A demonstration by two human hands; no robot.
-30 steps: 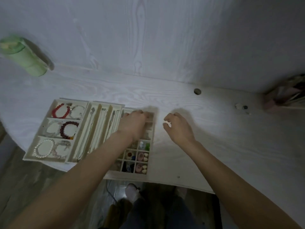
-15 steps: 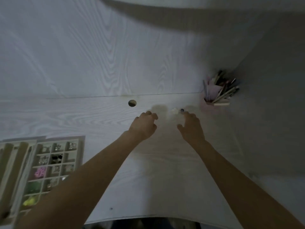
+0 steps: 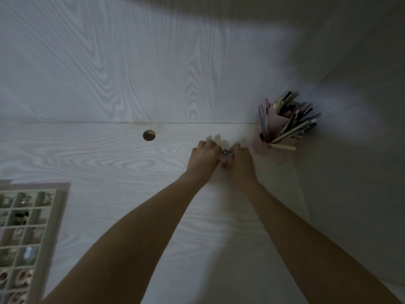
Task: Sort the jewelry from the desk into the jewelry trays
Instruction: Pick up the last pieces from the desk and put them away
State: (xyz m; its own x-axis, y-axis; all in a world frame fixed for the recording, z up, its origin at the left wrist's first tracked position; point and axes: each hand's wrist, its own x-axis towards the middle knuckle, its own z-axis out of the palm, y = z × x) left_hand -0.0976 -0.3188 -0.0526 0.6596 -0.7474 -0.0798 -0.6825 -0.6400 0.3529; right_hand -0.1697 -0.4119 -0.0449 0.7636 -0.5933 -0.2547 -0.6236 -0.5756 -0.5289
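Small dark jewelry piece (image 3: pixel 225 152) between left hand (image 3: pixel 205 157), right hand (image 3: pixel 240 163); grip unclear.

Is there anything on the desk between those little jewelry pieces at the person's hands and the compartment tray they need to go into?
Nothing visible: bare white wood-grain desk lies between the small dark jewelry piece and the beige compartment tray; only the left forearm crosses above.
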